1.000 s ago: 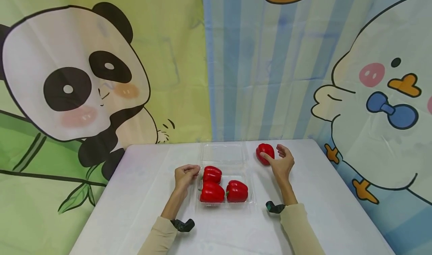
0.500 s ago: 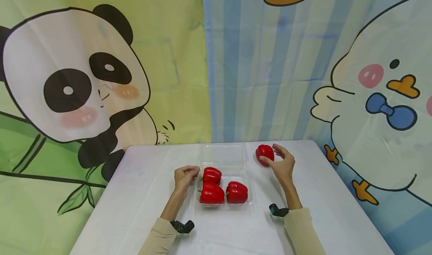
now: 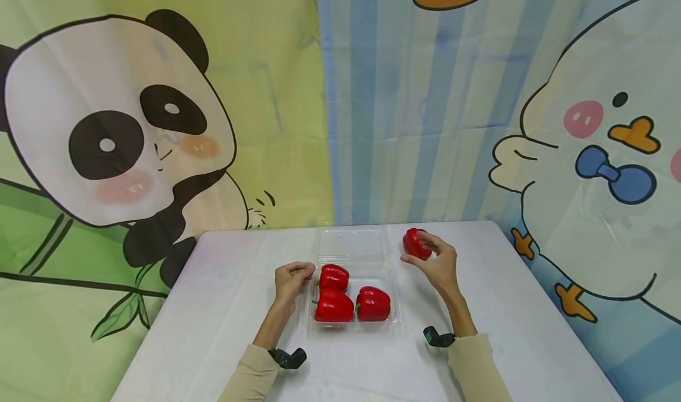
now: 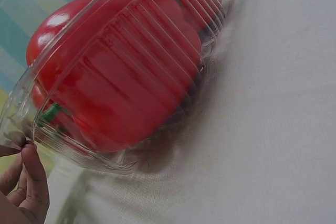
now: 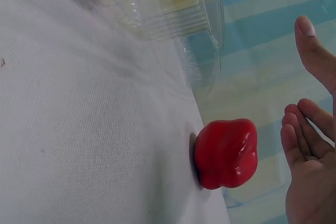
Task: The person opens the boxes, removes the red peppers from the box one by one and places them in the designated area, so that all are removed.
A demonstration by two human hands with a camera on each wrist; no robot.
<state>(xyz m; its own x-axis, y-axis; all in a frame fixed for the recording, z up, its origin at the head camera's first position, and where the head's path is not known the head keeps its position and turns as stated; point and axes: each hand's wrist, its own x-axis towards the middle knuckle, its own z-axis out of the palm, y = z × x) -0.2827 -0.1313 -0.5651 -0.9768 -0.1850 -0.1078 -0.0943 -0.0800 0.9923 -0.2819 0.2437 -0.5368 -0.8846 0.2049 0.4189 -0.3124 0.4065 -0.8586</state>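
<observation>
Three red bell peppers, one of them a bell pepper (image 3: 333, 305) at the front left, sit in a clear plastic clamshell box (image 3: 395, 284). Its lid (image 3: 352, 243) lies folded back behind it. My left hand (image 3: 289, 280) pinches the left rim of the box between thumb and fingers; the left wrist view shows the fingertips (image 4: 32, 156) on the plastic edge. One more red bell pepper (image 3: 410, 245) rests on the table, right of the lid. Beside it is my right hand (image 3: 440, 266), thumb and fingers spread. In the right wrist view a gap separates this hand from the pepper (image 5: 226, 153).
A white-covered table (image 3: 229, 307) carries everything. Behind it hangs a printed curtain (image 3: 372, 94) with a panda and a white bird. A dark wrist camera (image 3: 438, 337) sits on the right wrist, another camera (image 3: 288, 357) on the left.
My right hand has shifted left and nearer, and its thumb no longer overlaps the loose pepper; the fingers now cross its right side in the head view. The left hand stays put.
</observation>
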